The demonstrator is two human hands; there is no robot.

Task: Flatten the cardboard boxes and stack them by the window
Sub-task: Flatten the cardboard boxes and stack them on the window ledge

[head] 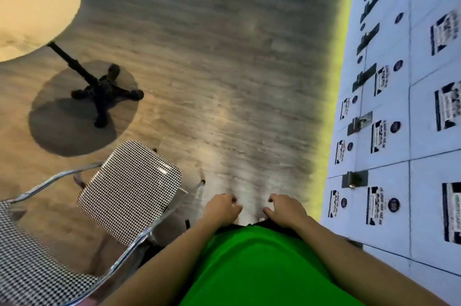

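A person's left hand (222, 208) and right hand (287, 208) hang side by side at six o'clock, above a green shirt (254, 263), fingers loosely curled and holding nothing. No cardboard box appears anywhere in view, nor any window. At eight o'clock stands a checked chair (129, 193) on a chrome frame; at ten o'clock, a round table (32, 8) on a black pedestal. Lockers (411, 131) with labels and latches run along three o'clock, above a blurred wooden floor (212, 68). Empty boxes, once found, should prove light and stiff yet apt to buckle, best gripped at opposite edges or flaps near the seams.
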